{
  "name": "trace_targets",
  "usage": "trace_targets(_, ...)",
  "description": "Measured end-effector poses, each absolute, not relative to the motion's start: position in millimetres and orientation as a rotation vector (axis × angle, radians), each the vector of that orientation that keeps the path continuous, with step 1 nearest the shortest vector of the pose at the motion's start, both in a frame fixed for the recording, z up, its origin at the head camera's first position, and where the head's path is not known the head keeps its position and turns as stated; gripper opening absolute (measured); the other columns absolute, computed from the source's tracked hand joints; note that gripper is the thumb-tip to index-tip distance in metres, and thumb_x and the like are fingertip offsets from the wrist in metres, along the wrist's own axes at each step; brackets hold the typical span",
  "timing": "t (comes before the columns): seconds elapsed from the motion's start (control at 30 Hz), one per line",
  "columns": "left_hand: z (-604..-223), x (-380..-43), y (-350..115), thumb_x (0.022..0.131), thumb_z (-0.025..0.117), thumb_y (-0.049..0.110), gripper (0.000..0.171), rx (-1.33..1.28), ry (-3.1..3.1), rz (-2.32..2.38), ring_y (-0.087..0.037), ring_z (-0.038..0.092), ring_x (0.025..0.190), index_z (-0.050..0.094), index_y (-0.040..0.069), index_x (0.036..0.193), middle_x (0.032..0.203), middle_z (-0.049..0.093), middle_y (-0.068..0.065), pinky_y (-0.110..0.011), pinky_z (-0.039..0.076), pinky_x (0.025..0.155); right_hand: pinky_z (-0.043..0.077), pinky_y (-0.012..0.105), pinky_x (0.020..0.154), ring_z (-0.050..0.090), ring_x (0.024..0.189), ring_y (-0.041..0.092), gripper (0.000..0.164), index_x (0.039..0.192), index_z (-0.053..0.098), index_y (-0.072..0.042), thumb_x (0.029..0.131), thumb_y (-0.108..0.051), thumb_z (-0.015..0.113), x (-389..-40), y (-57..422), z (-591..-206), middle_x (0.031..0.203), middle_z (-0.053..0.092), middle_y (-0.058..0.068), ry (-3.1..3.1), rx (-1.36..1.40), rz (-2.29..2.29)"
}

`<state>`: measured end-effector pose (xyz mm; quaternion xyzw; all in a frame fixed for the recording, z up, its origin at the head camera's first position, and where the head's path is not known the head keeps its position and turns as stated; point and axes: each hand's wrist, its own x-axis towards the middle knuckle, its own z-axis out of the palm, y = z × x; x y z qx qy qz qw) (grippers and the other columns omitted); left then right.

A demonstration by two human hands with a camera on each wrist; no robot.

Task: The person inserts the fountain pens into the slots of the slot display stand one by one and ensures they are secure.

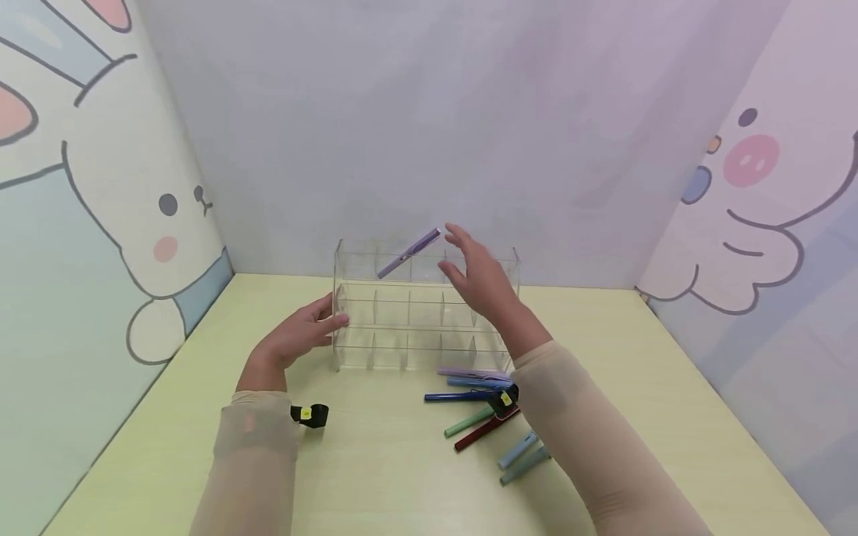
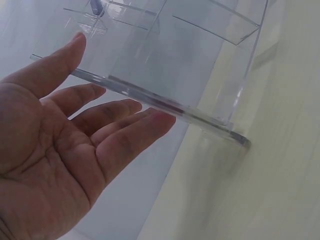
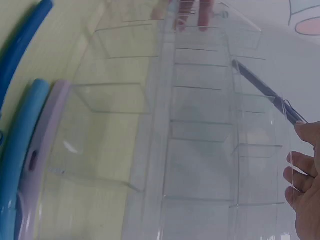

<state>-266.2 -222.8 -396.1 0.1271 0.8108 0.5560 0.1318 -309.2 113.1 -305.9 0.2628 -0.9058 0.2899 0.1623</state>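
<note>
A clear acrylic rack [image 1: 409, 327] with tiers of compartments stands on the table. At its left end my left hand [image 1: 303, 331] rests against the side panel, thumb by the front edge and fingers spread loosely along the outside. A purple pen [image 1: 409, 253] lies slanted at the rack's top tier. My right hand [image 1: 481, 279] is just right of the pen's upper end, thumb and fingers apart. In the right wrist view, the thumb of this hand [image 3: 307, 175] overlaps the end of the pen [image 3: 265, 90].
Several pens lie before the rack: a lilac one [image 1: 462, 371], a dark blue one [image 1: 456, 397], a green one [image 1: 468, 422], a dark red one [image 1: 479, 435], and a light blue one [image 1: 518, 450]. My right sleeve covers some ends. A grey curtain [image 1: 429, 134] hangs behind.
</note>
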Motion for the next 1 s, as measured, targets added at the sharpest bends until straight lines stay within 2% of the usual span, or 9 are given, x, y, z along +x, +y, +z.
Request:
trace_targets(0.13,-396,-266,-225,0.096,0.058,0.048,0.077,0.361,2.347,1.627,-0.030,0.031,0.146,0.014,0.032,0.158,0.162,0.024,-0.010,-0.055,0.037,0.112,0.018,0.050,0.123,0.030,0.146,0.029,0.061,0.152,0.037,-0.011,0.099,-0.031,0.060,-301,120,-318,0.153,0.042,0.011,-2.558,0.826,0.446)
trace_targets(0.2,-396,-267,-227,0.096,0.058,0.049,0.078,0.368,2.346,1.630,-0.031,0.031,0.146,0.014,0.031,0.158,0.162,0.024,-0.010,-0.056,0.037,0.112,0.012,0.053,0.123,0.025,0.149,0.029,0.061,0.151,0.038,-0.010,0.098,-0.033,0.060,-297,125,-324,0.156,0.038,0.011,-2.531,0.841,0.322)
trace_targets(0.33,-397,-268,-228,0.094,0.058,0.052,0.079,0.350,2.346,1.622,-0.031,0.034,0.144,0.016,0.032,0.158,0.162,0.024,-0.009,-0.055,0.037,0.112,0.009,0.056,0.123,0.017,0.151,0.027,0.065,0.152,0.036,-0.012,0.098,-0.035,0.061,-287,136,-334,0.161,0.027,0.011,-2.504,0.856,0.238)
trace_targets(0.5,-399,-265,-228,0.094,0.058,0.054,0.079,0.342,2.339,1.618,-0.032,0.035,0.143,0.016,0.034,0.157,0.162,0.024,-0.009,-0.055,0.037,0.112,0.012,0.058,0.122,0.016,0.152,0.028,0.068,0.153,0.034,-0.012,0.096,-0.033,0.064,-266,153,-344,0.162,0.024,0.012,-2.514,0.896,0.270)
trace_targets(0.6,-399,-265,-229,0.094,0.058,0.053,0.077,0.350,2.344,1.622,-0.031,0.035,0.144,0.018,0.035,0.157,0.162,0.025,-0.008,-0.056,0.038,0.111,0.016,0.056,0.121,0.019,0.151,0.029,0.067,0.153,0.035,-0.012,0.096,-0.033,0.064,-252,162,-347,0.161,0.026,0.011,-2.555,0.914,0.335)
trace_targets(0.77,-398,-264,-231,0.096,0.057,0.051,0.075,0.348,2.356,1.616,-0.031,0.036,0.143,0.017,0.034,0.157,0.162,0.024,-0.006,-0.055,0.039,0.111,0.039,0.051,0.112,0.039,0.141,0.028,0.058,0.148,0.042,-0.015,0.097,-0.036,0.062,-224,176,-349,0.152,0.043,0.008,-2.713,0.850,0.473)
trace_targets(0.9,-395,-261,-233,0.094,0.057,0.054,0.078,0.329,2.365,1.582,-0.032,0.037,0.143,0.016,0.034,0.157,0.162,0.024,-0.005,-0.054,0.038,0.112,0.052,0.048,0.097,0.059,0.120,0.024,0.048,0.139,0.053,-0.014,0.098,-0.038,0.061,-208,186,-346,0.135,0.059,0.005,-2.857,0.815,0.498)
trace_targets(1.0,-396,-260,-234,0.092,0.058,0.057,0.082,0.312,2.368,1.573,-0.032,0.038,0.142,0.015,0.033,0.158,0.162,0.024,-0.006,-0.055,0.038,0.112,0.056,0.043,0.085,0.066,0.101,0.018,0.036,0.127,0.062,-0.014,0.097,-0.036,0.061,-207,195,-346,0.117,0.068,0.001,-2.954,0.807,0.499)
